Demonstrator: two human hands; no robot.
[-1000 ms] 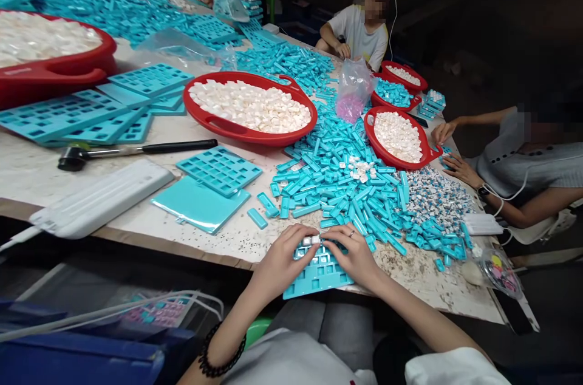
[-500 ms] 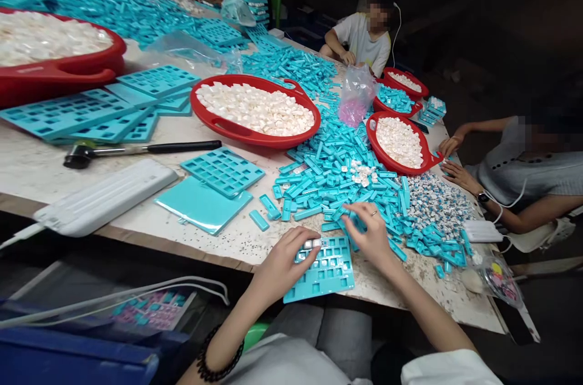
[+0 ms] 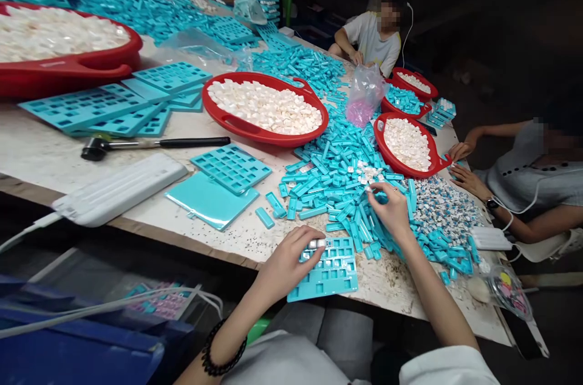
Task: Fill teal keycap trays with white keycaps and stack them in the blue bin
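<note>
Tray (image 3: 321,291) turquoise, glossy, square-pocketed; left grip (image 3: 288,258) clamped on white caps (image 3: 317,243); right grip (image 3: 392,207) hard to judge

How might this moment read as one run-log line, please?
left hand: at white caps and turquoise grid plate | right hand: near loose white caps, grip unclear | on table: turquoise strip pile, black-handled mallet
</note>
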